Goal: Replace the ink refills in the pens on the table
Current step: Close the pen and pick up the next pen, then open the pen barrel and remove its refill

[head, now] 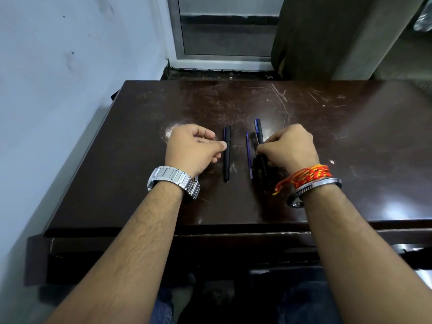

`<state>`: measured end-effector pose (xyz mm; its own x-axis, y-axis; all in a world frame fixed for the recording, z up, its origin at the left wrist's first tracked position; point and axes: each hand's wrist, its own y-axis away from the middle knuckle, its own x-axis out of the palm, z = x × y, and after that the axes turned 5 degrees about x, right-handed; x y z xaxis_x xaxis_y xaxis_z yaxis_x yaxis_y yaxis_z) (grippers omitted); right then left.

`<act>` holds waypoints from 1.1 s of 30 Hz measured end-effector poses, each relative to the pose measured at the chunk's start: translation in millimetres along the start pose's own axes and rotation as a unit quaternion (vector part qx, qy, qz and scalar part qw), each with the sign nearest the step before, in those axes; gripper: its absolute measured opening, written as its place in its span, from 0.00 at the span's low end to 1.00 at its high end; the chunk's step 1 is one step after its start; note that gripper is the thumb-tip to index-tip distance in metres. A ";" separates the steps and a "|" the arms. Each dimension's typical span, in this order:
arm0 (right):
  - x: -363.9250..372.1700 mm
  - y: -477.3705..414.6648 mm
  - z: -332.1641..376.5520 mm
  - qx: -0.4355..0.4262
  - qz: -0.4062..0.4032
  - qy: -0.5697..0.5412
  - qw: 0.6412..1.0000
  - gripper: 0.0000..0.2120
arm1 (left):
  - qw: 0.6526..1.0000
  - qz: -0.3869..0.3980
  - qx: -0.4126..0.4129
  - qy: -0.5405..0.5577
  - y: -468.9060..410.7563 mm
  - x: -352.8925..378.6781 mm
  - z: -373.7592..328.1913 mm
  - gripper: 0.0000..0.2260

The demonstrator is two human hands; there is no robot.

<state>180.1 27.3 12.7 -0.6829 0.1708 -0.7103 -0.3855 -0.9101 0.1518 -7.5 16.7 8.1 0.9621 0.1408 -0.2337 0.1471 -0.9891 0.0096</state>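
Pinching the right-hand pen (259, 136) with my right hand (289, 146), fingers pressed on its barrel, I should lift it level. My left hand (194, 148) curls closed (contents unclear) beside the middle pen (226, 153); a loose refill (249, 155) lies between.

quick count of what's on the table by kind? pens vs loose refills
Black pens: 2, one lying free, one under the right hand
Loose blue refills: 1
Total: 3
The left hand is curled over something small that cannot be made out, so it is not counted.
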 end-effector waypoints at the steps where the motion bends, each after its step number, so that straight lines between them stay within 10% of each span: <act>1: 0.8 0.0 0.2 0.004 0.006 0.002 1.000 0.05 | 1.000 0.002 -0.001 -0.005 0.4 0.2 0.3 0.10; 33: 13.8 18.6 17.6 -0.096 -0.074 0.043 0.992 0.11 | 0.988 0.027 -0.003 -0.153 3.8 11.4 6.6 0.13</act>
<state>152.6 19.3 17.8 -0.5688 0.2816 -0.7728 -0.3465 -0.9342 -0.0853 2.5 14.3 -1.0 0.8544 0.0667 -0.5153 0.0988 -0.9945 0.0351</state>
